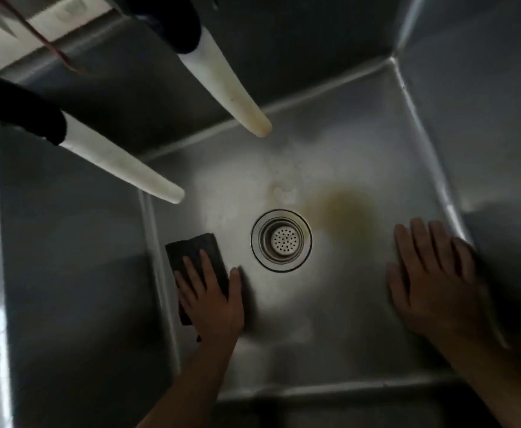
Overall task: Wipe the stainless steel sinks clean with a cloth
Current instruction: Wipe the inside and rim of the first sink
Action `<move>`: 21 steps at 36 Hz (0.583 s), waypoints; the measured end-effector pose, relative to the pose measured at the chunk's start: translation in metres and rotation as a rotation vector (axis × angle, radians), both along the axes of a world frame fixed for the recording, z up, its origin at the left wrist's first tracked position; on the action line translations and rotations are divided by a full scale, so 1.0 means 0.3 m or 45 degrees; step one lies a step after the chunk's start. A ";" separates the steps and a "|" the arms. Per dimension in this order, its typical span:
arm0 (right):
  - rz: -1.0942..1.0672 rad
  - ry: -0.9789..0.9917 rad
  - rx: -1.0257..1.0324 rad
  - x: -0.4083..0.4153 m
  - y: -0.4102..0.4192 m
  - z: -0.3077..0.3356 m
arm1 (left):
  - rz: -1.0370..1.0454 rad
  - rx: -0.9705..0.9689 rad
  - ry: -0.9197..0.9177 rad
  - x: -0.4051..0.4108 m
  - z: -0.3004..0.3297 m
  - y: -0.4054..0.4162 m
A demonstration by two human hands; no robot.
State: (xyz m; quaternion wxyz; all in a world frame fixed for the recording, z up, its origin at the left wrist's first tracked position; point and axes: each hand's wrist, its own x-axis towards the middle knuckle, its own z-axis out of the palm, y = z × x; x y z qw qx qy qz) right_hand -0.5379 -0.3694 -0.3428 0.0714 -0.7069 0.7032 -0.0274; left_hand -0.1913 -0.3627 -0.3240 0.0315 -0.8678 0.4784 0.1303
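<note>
While the left hand [209, 301] presses flat on the dark cloth [191, 257] and the right hand [432, 279] rests flat and empty-handed, the yellowish stain [345, 208] between them on the sink [314, 319] floor looks unwiped.

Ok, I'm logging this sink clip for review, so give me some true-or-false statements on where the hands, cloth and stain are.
1. The left hand presses a dark cloth flat on the sink floor. True.
2. The cloth covers the drain strainer. False: it lies left of the strainer, apart from it.
3. A yellowish stain sits just right of the drain strainer. True.
4. The right hand holds a sponge. False: it rests open and empty near the sink's right wall.
</note>
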 end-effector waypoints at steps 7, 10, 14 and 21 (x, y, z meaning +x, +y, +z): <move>-0.015 -0.005 -0.089 -0.010 0.009 -0.053 | -0.061 -0.029 -0.029 0.000 0.023 -0.145; -0.026 0.003 -0.093 -0.008 0.008 -0.052 | -0.050 -0.074 -0.044 0.002 0.014 -0.352; -0.025 0.013 -0.107 -0.007 0.009 -0.047 | 0.033 -0.111 0.022 -0.031 -0.001 -0.670; -0.034 0.022 -0.072 -0.006 0.009 -0.058 | 0.122 -0.145 0.049 -0.182 -0.031 -0.807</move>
